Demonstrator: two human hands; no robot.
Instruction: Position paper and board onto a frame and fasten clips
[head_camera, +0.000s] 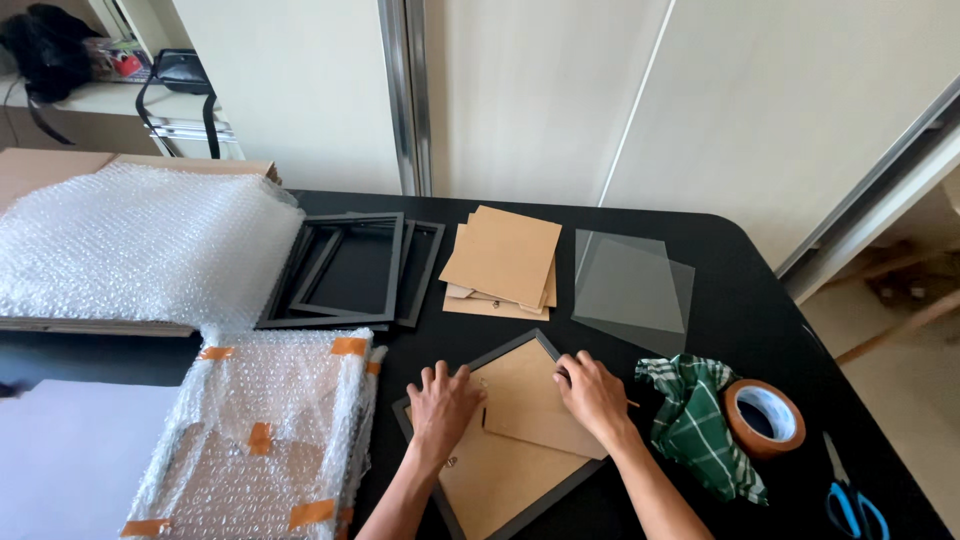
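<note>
Pressing flat on picture frame (505, 440) lying face down, tilted, near front edge of black worktop (740, 300). Left hand (442, 405) spreading open over brown backing board (525, 400); right hand (592, 395) curling fingers at board's right edge, nearer green cloth (700, 425).

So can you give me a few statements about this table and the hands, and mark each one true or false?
1. Both hands, left hand and right hand, rest on the picture frame. True.
2. The tape roll sits left of the frame. False: it is on the right, beside the green checked cloth.
3. Empty black frames lie stacked behind. True.
4. The blue scissors are in the right hand. False: they lie on the table.
</note>
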